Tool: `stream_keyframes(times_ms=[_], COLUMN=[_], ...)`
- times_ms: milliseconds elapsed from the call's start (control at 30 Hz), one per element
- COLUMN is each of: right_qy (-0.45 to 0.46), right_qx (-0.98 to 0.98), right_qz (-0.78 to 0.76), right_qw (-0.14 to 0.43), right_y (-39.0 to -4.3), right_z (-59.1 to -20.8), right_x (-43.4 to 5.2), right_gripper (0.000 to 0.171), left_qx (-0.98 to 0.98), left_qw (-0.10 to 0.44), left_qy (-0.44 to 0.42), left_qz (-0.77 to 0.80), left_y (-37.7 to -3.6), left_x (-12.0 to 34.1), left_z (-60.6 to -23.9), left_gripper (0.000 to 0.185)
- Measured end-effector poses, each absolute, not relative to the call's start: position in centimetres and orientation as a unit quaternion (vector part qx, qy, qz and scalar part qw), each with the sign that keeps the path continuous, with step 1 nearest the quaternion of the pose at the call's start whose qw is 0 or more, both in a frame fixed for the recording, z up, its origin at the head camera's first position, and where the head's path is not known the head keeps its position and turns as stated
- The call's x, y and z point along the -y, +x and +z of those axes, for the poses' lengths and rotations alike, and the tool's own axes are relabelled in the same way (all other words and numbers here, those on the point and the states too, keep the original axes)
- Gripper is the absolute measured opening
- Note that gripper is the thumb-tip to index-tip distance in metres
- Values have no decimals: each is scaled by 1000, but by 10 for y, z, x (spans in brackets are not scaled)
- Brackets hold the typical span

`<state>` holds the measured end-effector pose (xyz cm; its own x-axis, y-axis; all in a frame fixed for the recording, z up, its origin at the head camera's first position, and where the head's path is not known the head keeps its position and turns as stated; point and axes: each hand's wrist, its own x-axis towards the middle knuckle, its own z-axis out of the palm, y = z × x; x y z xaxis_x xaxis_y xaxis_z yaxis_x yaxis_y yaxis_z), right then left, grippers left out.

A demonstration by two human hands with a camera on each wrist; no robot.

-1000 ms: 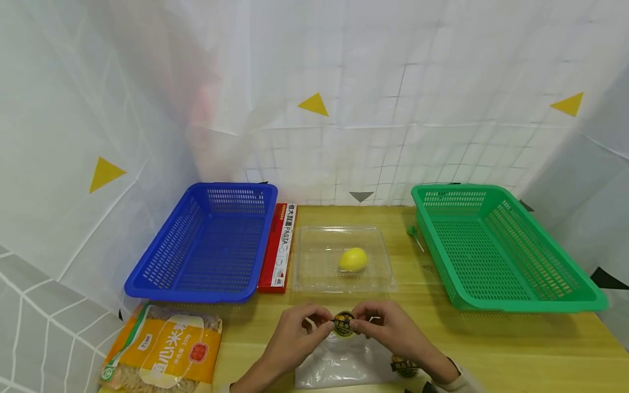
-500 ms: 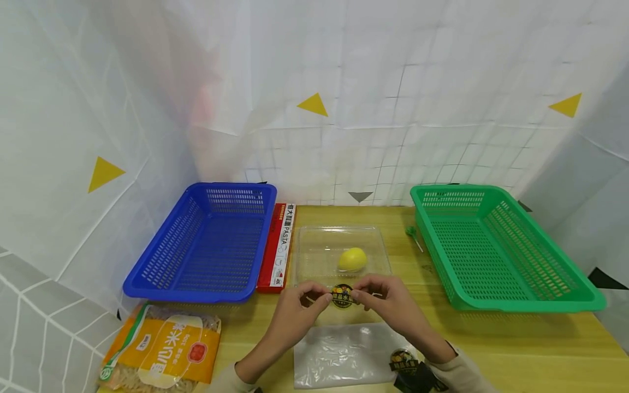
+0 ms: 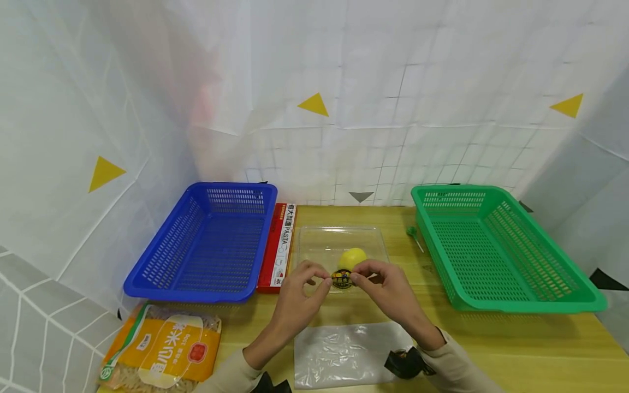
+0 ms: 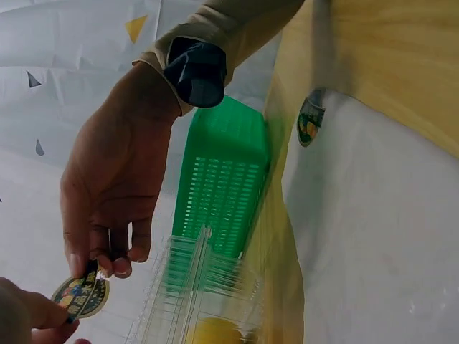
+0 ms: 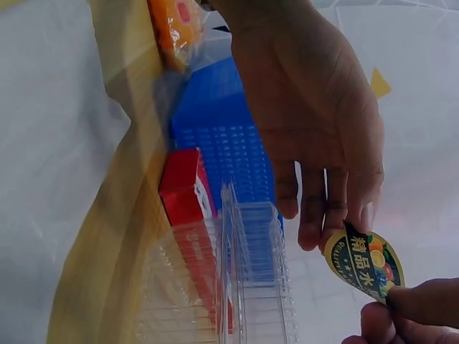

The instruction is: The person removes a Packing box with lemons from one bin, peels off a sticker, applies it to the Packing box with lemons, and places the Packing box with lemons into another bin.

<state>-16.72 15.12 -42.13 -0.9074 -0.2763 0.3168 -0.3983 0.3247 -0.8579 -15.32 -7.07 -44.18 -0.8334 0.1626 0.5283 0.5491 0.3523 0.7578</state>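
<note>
Between my two hands a round black sticker [image 3: 342, 279] with fruit pictures and gold lettering is stretched. My left hand [image 3: 301, 297] pinches its left edge between thumb and fingertip. On the opposite edge my right hand [image 3: 388, 289] pinches it the same way. Both hands hover over the near edge of a clear plastic clamshell box [image 3: 314, 240], which looks closed. A yellow lemon [image 3: 352, 256] lies in the box, partly hidden behind the sticker. The right wrist view shows the sticker [image 5: 366, 261] slightly bent between the fingers.
A blue basket [image 3: 221, 251] and a red pasta box [image 3: 277, 245] stand left; an orange noodle bag [image 3: 167, 349] lies nearer. To the right are a green basket [image 3: 486, 262] and a green lollipop [image 3: 411, 232]. Below the hands lies a translucent plastic sheet [image 3: 349, 355] with another sticker [image 4: 310, 125].
Both hands have moved forward, away from the body, carrying the sticker from above the plastic sheet to the near edge of the clamshell box. The other things have stayed put.
</note>
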Motion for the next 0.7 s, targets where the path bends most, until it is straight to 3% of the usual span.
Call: stream_keyframes(times_ms=[200,700], right_qy=[224,216], right_qx=[817,811], right_qz=[522,538], right_qw=[96,80], right_y=[-174,-179], right_z=[-424,-428], right_x=[-147,-147], right_gripper=[4,4], left_qx=[803,817], left_qw=[203,213], left_qy=[-215,-226], left_qz=[-517,-485], left_y=[-159,-164], left_x=[69,69], left_z=[-445,-445], left_gripper=[6,7])
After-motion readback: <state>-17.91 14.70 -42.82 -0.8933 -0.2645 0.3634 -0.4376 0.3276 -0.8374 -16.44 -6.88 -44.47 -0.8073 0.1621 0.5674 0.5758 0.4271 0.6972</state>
